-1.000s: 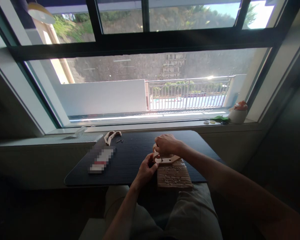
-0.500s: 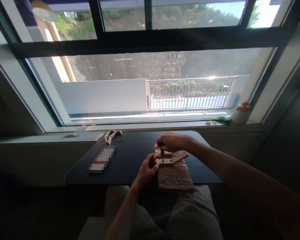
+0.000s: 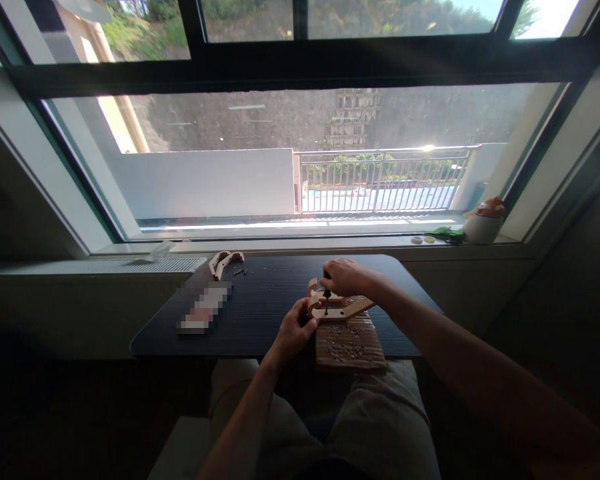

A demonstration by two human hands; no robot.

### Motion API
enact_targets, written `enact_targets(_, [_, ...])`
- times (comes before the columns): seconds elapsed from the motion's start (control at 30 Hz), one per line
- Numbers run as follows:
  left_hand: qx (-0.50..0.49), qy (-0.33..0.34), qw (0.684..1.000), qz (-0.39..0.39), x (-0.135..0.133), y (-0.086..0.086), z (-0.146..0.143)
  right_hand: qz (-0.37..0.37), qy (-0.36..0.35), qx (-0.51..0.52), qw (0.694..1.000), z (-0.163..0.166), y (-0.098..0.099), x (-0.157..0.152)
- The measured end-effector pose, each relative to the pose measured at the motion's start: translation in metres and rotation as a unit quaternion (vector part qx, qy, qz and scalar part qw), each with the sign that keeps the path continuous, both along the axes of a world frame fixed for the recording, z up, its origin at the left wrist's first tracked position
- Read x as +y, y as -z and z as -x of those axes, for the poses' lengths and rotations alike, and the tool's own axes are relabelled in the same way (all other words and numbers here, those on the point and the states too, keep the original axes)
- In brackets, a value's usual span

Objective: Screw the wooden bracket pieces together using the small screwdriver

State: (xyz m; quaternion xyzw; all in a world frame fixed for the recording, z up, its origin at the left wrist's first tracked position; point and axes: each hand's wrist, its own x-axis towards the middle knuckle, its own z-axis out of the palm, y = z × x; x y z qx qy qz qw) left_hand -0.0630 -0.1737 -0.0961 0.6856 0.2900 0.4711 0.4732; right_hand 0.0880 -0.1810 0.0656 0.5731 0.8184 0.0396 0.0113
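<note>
My right hand (image 3: 349,277) is closed round the handle of a screwdriver (image 3: 327,299), which stands nearly upright. Its tip meets a pale wooden hook-shaped piece (image 3: 354,309) near the curved end. At that curved end, my left hand (image 3: 295,330) grips the piece between thumb and fingers. Behind it lies a second curved wooden part (image 3: 313,285), partly hidden by my right hand. Both rest on a brown ridged board (image 3: 325,363) at the table's front edge. Small metal bits, seemingly screws (image 3: 347,350), are scattered on the board.
On the dark table (image 3: 270,333), more curved wooden pieces (image 3: 223,265) lie at the back left beside a few screws (image 3: 240,271). A blurred-out flat item (image 3: 205,310) is in front of them. A white pot (image 3: 483,227) stands on the windowsill (image 3: 290,245).
The view has tilted down slightly, so the scene sits higher. My right hand has turned a little on the screwdriver handle. The left hand keeps its hold.
</note>
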Motion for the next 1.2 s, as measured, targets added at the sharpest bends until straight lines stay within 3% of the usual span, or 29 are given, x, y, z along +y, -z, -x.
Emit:
enact_targets(0.2, [0.027,-0.014,0.999,-0.015,-0.008,-0.006,0.003,-0.026,0.018,0.025,0.999,0.016,0.008,-0.005])
enact_targets(0.43, [0.058,-0.025,0.998,-0.017,-0.029,-0.008,0.011,-0.045,-0.007,0.06,0.997,0.003,0.023,-0.009])
enact_targets(0.57, [0.126,-0.013,0.991,-0.048,-0.024,-0.018,0.015,-0.078,-0.016,0.087,0.993,-0.001,0.033,-0.011])
enact_targets(0.73, [0.116,0.007,0.993,-0.026,-0.017,-0.015,0.013,-0.08,-0.005,0.14,0.987,-0.006,0.042,-0.014])
enact_targets(1.2, [0.091,-0.026,0.993,-0.065,-0.022,-0.017,0.003,-0.072,0.024,0.233,0.97,-0.028,0.035,-0.018])
